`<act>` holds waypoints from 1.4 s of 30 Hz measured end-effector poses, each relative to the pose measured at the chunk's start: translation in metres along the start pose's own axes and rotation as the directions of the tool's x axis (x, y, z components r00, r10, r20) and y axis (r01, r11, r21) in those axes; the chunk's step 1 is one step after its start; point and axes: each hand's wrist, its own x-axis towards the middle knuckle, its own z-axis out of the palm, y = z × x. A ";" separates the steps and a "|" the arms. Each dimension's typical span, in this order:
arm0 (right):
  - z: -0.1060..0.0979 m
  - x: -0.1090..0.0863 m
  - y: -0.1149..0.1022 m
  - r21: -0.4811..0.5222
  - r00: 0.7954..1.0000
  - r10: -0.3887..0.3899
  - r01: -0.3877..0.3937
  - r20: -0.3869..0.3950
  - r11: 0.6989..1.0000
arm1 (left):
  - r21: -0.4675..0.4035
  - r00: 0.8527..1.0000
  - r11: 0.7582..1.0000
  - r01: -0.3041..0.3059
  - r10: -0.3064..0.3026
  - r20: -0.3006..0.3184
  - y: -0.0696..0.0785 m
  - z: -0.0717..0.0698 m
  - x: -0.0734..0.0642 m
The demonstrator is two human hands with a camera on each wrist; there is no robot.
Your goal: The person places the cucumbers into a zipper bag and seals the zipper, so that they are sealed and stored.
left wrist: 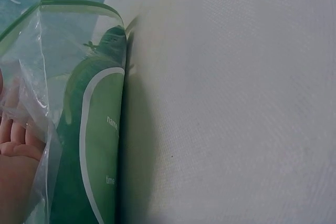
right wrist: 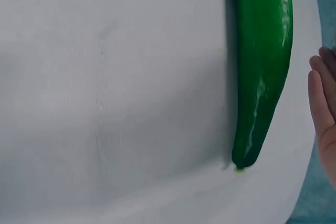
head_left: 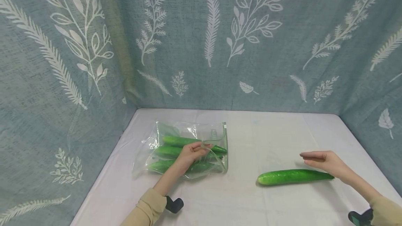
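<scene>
A clear zip bag (head_left: 204,130) with a green-edged opening lies on the left of the table and contains three cucumbers (head_left: 168,151) side by side. My left hand (head_left: 189,153) pinches the upper film of the bag near its open right end. In the left wrist view, those fingers (left wrist: 20,132) show behind the clear film, beside the green printed label (left wrist: 105,145). One loose cucumber (head_left: 292,177) lies crosswise at the right. Just beyond its tapered stem end is my right hand (head_left: 328,162), with fingers straight, thumb apart and nothing held.
A white cloth (head_left: 245,198) covers the table. Blue-green curtains (head_left: 188,44) with white leaf prints stand along its back and sides. Dark wrist-camera mounts (head_left: 174,205) stick out at both sleeves.
</scene>
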 end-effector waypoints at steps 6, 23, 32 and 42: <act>-0.028 0.010 0.028 -0.054 0.999 -0.015 0.017 0.029 0.998 | -0.004 0.998 0.998 -0.057 0.057 -0.029 -0.006 0.013 0.006; -0.062 0.012 0.071 -0.157 0.996 0.064 -0.052 0.070 0.986 | 0.007 0.996 0.998 -0.059 0.059 -0.072 -0.010 0.023 0.012; -0.058 0.010 0.085 -0.069 0.987 0.051 -0.041 0.155 0.997 | 0.000 0.996 0.998 -0.069 0.069 -0.060 -0.010 0.022 0.010; -0.051 0.008 0.090 -0.116 0.994 0.066 -0.056 0.091 0.992 | -0.003 0.996 0.998 -0.067 0.066 -0.059 -0.011 0.021 0.011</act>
